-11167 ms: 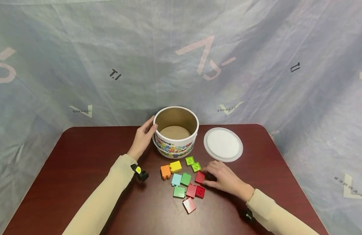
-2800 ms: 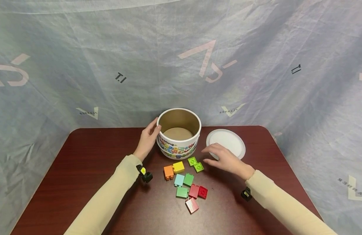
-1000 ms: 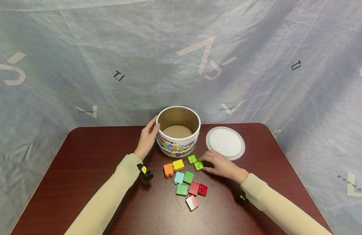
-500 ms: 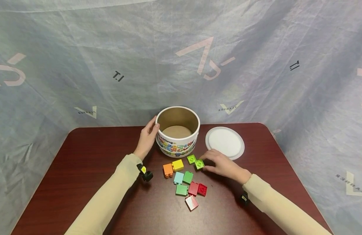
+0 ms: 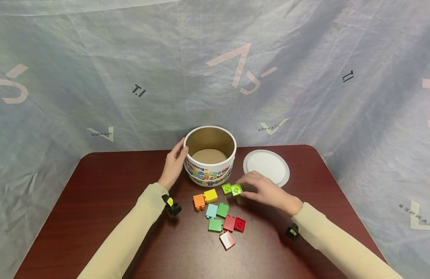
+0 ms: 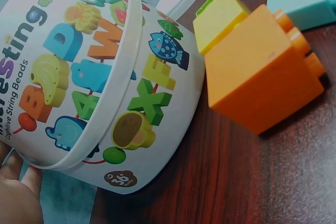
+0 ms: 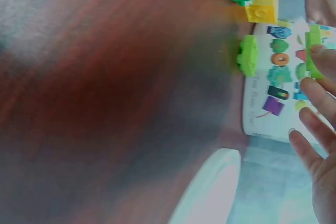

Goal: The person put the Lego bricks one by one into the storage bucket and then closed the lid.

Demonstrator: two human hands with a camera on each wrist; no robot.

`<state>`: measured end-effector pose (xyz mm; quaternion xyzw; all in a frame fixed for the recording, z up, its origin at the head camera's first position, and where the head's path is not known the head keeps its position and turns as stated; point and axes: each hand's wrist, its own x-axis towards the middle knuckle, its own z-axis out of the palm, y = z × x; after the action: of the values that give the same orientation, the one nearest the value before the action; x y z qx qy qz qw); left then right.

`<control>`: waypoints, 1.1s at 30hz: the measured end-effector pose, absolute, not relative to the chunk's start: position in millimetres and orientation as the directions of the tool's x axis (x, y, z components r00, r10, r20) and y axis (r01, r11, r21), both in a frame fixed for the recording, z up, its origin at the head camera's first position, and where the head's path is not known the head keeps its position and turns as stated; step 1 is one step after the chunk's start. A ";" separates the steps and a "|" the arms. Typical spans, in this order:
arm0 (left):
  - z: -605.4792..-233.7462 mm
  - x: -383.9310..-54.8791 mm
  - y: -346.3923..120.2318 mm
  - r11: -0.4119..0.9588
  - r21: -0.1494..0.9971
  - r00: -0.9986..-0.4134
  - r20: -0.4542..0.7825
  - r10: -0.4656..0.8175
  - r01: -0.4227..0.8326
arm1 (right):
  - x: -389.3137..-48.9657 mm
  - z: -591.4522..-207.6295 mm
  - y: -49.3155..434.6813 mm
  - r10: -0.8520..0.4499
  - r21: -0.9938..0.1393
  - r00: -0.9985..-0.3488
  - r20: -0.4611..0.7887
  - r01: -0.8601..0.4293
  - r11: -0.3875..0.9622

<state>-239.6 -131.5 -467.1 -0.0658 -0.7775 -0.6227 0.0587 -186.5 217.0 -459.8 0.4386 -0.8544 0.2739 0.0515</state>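
Table (image 5: 187, 255): bucket interior (image 5: 209, 140), head view only

Looks like curtained-off filming nook tbh. Wrinkly grey-blue drape (image 5: 148, 58) hung behind and along both sides of dark red wood-grain table (image 5: 113, 174), "PLANNER" lettering (image 5: 270, 129) and big pink characters (image 5: 242, 66) printed on it. Small black wrist cameras (image 5: 173, 209) on cream sleeves (image 5: 127, 232). Drape hides actual room, so home, office or lab? Honestly can't tell.
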 end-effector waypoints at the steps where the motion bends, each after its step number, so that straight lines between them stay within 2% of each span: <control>1: -467.1 -239.3 -131.5 0.215 0.961 -0.985 0.172 0.028 0.174 | -186.8 -456.9 217.0 -0.722 -0.416 -0.604 0.338 -0.784 0.461; 26: -468.7 -241.0 -130.5 0.186 0.964 -0.981 0.189 0.034 0.192 | -207.2 -395.9 210.7 -0.697 -0.369 -0.595 0.401 -0.801 0.472; 33: -435.2 -220.0 -124.7 0.183 0.970 -0.987 0.152 0.047 0.159 | -213.6 -383.9 204.8 -0.692 -0.386 -0.597 0.406 -0.798 0.462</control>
<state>-220.0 -124.7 -435.2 -0.0671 -0.7678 -0.6356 0.0438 -213.6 204.8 -383.9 0.4386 -0.8496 0.2768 0.0959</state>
